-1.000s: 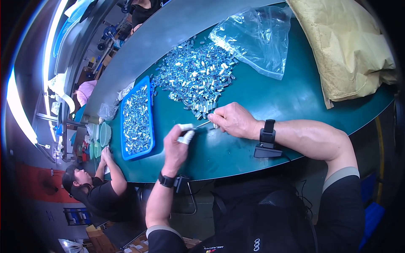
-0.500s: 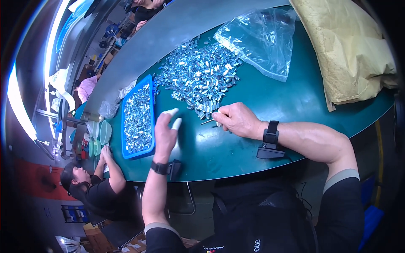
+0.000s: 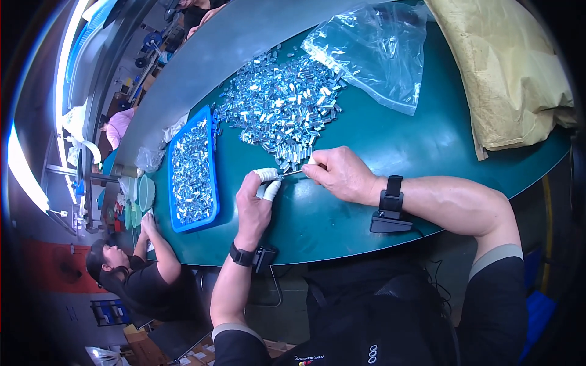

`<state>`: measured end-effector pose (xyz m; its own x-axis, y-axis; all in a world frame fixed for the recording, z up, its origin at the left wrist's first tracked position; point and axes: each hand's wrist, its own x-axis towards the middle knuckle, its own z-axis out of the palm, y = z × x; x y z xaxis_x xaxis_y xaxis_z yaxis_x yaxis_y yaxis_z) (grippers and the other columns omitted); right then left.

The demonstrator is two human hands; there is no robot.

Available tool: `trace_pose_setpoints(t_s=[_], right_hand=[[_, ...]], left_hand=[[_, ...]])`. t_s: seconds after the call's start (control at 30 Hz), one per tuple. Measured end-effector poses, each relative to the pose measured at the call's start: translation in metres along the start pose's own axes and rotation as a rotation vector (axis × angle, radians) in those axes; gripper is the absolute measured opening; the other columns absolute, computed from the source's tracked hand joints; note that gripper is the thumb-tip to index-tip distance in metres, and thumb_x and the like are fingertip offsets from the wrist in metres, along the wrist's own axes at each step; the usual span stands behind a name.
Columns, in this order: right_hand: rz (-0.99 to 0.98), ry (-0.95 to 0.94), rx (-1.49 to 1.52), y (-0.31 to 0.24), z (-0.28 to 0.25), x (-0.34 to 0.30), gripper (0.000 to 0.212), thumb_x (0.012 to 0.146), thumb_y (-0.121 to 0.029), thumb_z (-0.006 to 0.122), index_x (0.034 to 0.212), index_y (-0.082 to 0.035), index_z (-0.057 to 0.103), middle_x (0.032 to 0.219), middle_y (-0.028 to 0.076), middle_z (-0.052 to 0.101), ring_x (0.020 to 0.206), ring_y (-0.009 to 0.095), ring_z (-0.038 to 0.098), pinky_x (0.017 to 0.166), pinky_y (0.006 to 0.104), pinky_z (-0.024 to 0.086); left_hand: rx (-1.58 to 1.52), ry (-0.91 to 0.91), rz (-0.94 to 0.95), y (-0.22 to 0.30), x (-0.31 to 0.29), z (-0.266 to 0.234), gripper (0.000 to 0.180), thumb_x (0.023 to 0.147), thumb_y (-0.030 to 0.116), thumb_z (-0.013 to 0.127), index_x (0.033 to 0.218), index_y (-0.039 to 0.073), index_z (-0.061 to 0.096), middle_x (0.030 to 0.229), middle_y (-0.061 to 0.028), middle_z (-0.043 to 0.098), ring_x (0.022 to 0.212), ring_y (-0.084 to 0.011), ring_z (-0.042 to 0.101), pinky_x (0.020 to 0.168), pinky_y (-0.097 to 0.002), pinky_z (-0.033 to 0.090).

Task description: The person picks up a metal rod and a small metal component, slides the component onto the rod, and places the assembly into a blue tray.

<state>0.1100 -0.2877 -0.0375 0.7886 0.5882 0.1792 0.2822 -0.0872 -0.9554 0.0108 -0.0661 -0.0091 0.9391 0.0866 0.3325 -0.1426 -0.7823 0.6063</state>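
My right hand (image 3: 343, 175) is closed around a thin metal rod (image 3: 293, 173), which points left. White finger covers (image 3: 266, 175) sit on the thumb and forefinger of my left hand (image 3: 254, 207). Those two fingertips pinch at the rod's far tip, where a small shiny metal piece (image 3: 281, 175) partly shows; its exact shape is too small to tell. Just beyond both hands lies a large heap of small silvery metal pieces (image 3: 287, 107) on the green table (image 3: 378, 143). To the left, a blue plastic bin (image 3: 215, 204) holds many more like them.
A clear plastic bag (image 3: 384, 67) lies flat behind the heap. At the right stands a large tan paper sack (image 3: 506, 79). A co-worker (image 3: 131, 268) sits at the table's left end near green bowls (image 3: 145, 194). Another person (image 3: 201, 15) is across the table.
My left hand has moved right, from beside the blue bin to the rod's tip, and its parted fingers have closed there. My right hand has barely moved. The view has shifted slightly.
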Motion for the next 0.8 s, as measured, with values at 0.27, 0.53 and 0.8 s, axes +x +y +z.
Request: trace_pose_setpoints(t_s=[0.27,0.53,0.8], right_hand=[[-0.053,-0.029,-0.032,-0.002,0.000,-0.003,0.030,0.095,-0.027,0.066,0.078,-0.002,0.065,0.072,0.020,0.065,0.071,0.041,0.064,0.065,0.0495,0.048],[-0.096,-0.036,0.024,0.001,0.002,-0.003,0.021,0.093,-0.019,0.068,0.082,-0.001,0.067,0.075,0.019,0.066,0.073,0.039,0.066,0.066,0.0489,0.049],[-0.062,-0.055,-0.011,-0.001,-0.002,-0.002,0.024,0.092,-0.021,0.068,0.080,-0.001,0.067,0.073,0.020,0.065,0.071,0.040,0.065,0.065,0.0499,0.048]], left_hand=[[-0.057,-0.101,-0.112,0.012,-0.003,0.002,0.017,0.091,0.000,0.075,0.106,-0.001,0.070,0.101,-0.0063,0.074,0.091,-0.0149,0.069,0.085,-0.0283,0.054],[-0.177,-0.082,-0.148,-0.002,-0.008,0.010,0.020,0.091,0.002,0.076,0.111,0.000,0.072,0.100,-0.0032,0.073,0.089,-0.0116,0.067,0.083,-0.0259,0.053],[-0.120,-0.152,-0.084,0.016,-0.002,0.010,0.019,0.089,0.001,0.077,0.108,0.001,0.074,0.096,-0.0041,0.071,0.088,-0.0130,0.065,0.080,-0.0267,0.051]])
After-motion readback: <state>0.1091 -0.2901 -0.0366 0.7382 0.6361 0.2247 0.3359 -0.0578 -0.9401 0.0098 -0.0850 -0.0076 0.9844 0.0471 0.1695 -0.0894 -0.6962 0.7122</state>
